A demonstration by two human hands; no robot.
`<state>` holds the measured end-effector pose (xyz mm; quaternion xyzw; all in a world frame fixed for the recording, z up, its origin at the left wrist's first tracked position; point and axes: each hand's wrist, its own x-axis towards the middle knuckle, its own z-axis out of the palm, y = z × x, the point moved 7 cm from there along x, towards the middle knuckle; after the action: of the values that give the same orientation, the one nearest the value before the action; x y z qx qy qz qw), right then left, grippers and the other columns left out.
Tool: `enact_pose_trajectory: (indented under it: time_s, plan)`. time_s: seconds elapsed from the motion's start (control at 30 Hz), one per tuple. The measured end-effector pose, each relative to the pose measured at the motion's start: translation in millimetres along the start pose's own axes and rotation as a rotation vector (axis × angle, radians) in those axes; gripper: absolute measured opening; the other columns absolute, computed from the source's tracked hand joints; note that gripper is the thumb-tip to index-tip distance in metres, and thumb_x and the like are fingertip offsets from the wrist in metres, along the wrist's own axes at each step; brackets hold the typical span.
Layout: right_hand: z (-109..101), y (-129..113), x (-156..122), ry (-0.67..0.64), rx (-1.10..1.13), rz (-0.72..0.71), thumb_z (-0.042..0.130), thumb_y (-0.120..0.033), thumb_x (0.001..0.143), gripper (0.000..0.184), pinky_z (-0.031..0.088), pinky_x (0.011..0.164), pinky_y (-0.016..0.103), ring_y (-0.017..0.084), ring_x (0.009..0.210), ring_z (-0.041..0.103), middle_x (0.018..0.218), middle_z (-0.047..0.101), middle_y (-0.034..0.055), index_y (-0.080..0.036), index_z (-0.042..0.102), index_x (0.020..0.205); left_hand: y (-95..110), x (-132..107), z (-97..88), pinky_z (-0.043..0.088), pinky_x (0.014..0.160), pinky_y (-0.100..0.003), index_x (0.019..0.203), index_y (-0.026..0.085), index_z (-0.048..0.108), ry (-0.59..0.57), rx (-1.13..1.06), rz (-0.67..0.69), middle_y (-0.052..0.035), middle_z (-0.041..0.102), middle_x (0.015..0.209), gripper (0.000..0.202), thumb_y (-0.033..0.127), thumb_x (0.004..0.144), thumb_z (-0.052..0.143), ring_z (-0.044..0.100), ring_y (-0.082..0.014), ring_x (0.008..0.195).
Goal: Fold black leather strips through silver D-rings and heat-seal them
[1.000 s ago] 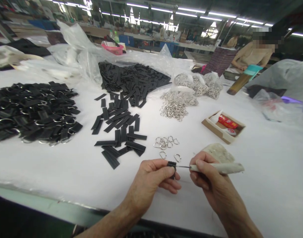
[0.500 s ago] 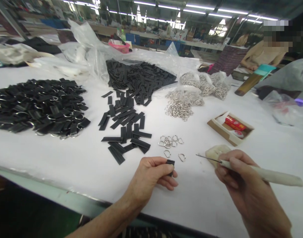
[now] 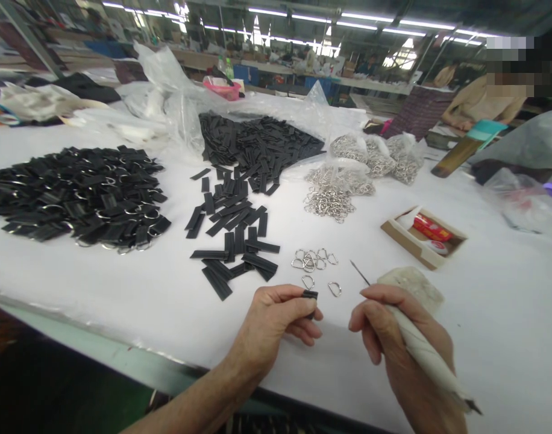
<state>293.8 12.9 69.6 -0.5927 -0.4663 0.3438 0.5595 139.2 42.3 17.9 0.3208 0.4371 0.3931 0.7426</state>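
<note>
My left hand (image 3: 276,322) pinches a small folded black strap piece (image 3: 309,296) between thumb and fingers, just above the white table (image 3: 122,289). My right hand (image 3: 393,328) is closed round the white handle of a thin metal-tipped tool (image 3: 416,343); its needle-like tip (image 3: 360,272) points up and left, a short way right of the strap piece. Two loose metal D-rings (image 3: 334,289) lie just beyond my hands, with a small cluster of D-rings (image 3: 313,259) behind them. Loose black strips (image 3: 231,241) lie to the left of the rings.
A heap of black straps with rings (image 3: 77,196) lies at the left. A larger pile of black strips (image 3: 258,144) and bags of metal rings (image 3: 370,154) sit further back. A small cardboard tray (image 3: 423,238) and a pale lump (image 3: 411,283) are at right. Another person sits at far right.
My right hand drew the tool away from the strap piece, swung right, then came back in with the tip raised and the handle angled down to the right. My left hand stayed put.
</note>
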Motion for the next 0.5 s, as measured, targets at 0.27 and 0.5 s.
enact_pose_trajectory:
  time_s: [0.27, 0.5]
  plan:
    - [28.5, -7.6, -4.5, -0.077, -0.225, -0.136, 0.060, -0.025, 0.082, 0.002, 0.041, 0.045, 0.021, 0.012, 0.051, 0.052, 0.064, 0.060, -0.0009, -0.023, 0.059, 0.082, 3.3, -2.4, -0.9, 0.039, 0.042, -0.018, 0.074, 0.012, 0.069, -0.023, 0.035, 0.104, 0.0008, 0.057, 0.050, 0.011, 0.022, 0.075, 0.065, 0.049, -0.0085, 0.044]
    - [38.0, -5.4, -8.7, -0.104, -0.237, -0.194, 0.058, -0.024, 0.084, 0.002, 0.040, 0.044, 0.020, 0.013, 0.056, 0.054, 0.067, 0.058, -0.0016, -0.023, 0.057, 0.086, -0.5, -2.4, -8.9, 0.036, 0.039, -0.018, 0.070, 0.015, 0.067, 0.014, -0.051, 0.152, 0.0040, 0.052, 0.045, 0.007, 0.021, 0.072, 0.068, 0.044, -0.0075, 0.039]
